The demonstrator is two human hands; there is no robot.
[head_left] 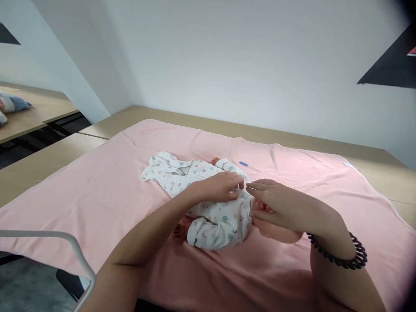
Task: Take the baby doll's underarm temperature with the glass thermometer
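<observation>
Doll: lying on the pink blanket (97, 186), around mid-blanket; head to the right, one small hand out of each cuff
Doll point: head of the doll (282, 234), partly under the right hand
Outfit: white printed suit (224, 221) on the doll, leg end loose toward the left
Left hand (221, 187): over the suit's upper part; fingers bent, thumb apart from them; contact can't tell
Right hand (284, 203): over doll's face, palm down, fingers straight, thumb apart near the chin; contact can't tell
Hand gap: fingertips of both near each other, apart
Wrist: black coil band (359, 256), right arm
Stick: blue-ended thin stick (243, 164), on blanket beyond doll
Blanket: creased, white tag (347, 164) at far right edge
Table: light wood (146, 112), under blanket, by pale wall (234, 65)
</observation>
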